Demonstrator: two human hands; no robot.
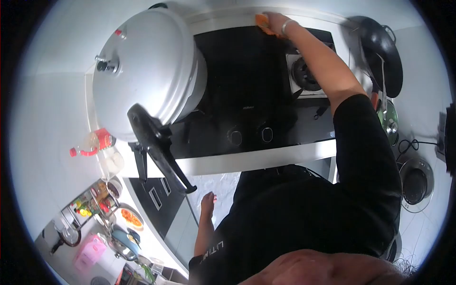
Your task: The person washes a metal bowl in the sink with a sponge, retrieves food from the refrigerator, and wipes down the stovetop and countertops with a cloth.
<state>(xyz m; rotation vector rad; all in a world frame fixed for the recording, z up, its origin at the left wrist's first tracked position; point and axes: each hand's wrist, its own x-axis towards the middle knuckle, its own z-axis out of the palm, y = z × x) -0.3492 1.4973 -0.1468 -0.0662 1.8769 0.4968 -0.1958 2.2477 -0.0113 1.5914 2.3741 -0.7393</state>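
Note:
My right hand (277, 24) is closed on an orange cloth (262, 22), pressed against the back edge of the black glass gas stove (237, 71). The right arm reaches across the stove, beside a burner (305, 75) whose right part it covers. My left hand (207, 203) hangs low in front of the counter, fingers loosely bent and apart, with nothing in it. A large silver pressure cooker (137, 66) with a black handle (154, 142) stands on the left side of the stove, its handle jutting over the front edge.
A black wok (382, 57) and a green lid (389, 121) are at the right wall. On the left, a red-capped bottle (92, 144) stands by the cooker. Farther along that counter are a plate of orange food (130, 217), a blue pan (126, 240) and a pink bag (90, 251).

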